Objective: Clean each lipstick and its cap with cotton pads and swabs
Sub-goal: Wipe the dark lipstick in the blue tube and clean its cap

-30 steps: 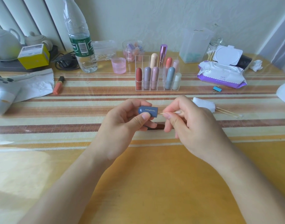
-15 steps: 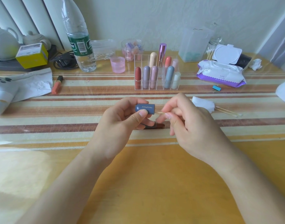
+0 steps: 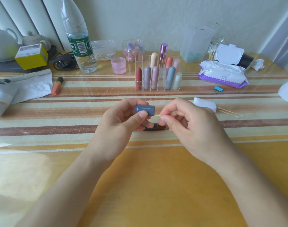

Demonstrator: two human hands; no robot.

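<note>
My left hand (image 3: 118, 128) holds a blue lipstick cap (image 3: 144, 109) sideways, its mouth facing right. My right hand (image 3: 189, 126) pinches a thin wooden cotton swab (image 3: 158, 115) whose tip is inside the cap's mouth. Under my fingers the uncapped lipstick body (image 3: 153, 127) lies on the table, mostly hidden. A folded white cotton pad (image 3: 204, 104) and two used swabs (image 3: 230, 112) lie to the right. A clear organizer (image 3: 158, 76) behind holds several capped lipsticks.
A water bottle (image 3: 79, 43), pink cup (image 3: 118, 65), wet-wipe pack (image 3: 221, 71), blue binder clip (image 3: 218, 89), orange lipstick (image 3: 56, 86), white paper (image 3: 33, 86) and yellow box (image 3: 32, 56) stand across the striped table (image 3: 74, 112).
My right hand has pushed the swab further left into the cap's mouth; less of the stick shows between my hands. The cap stays in my left hand.
</note>
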